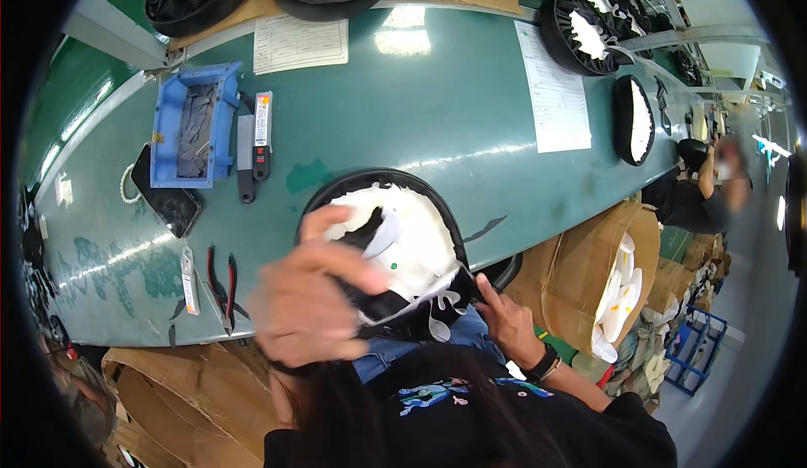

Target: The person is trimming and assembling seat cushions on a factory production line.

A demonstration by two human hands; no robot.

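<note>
A round piece with a black fabric edge and a white inside [420, 216] rests at the table's front edge, close to my body. A black and pale strip [384, 234] stands up inside it, and a loose white piece with cut-out lobes [440, 327] hangs at its near side. Smeared by motion, my left hand [307, 300] is over the left part of the round piece; whether it grips anything is unclear. At the near right edge, the fingers of my right hand [504, 321] close on the black fabric.
On the green table [454, 89] lie a blue bin [158, 132] with dark scraps, a phone [164, 195], two knives [262, 136], pliers [225, 287] and paper sheets [301, 45]. Similar black pieces [635, 121] stand beyond. Cardboard boxes [572, 270] flank me; a co-worker [706, 182] sits far right.
</note>
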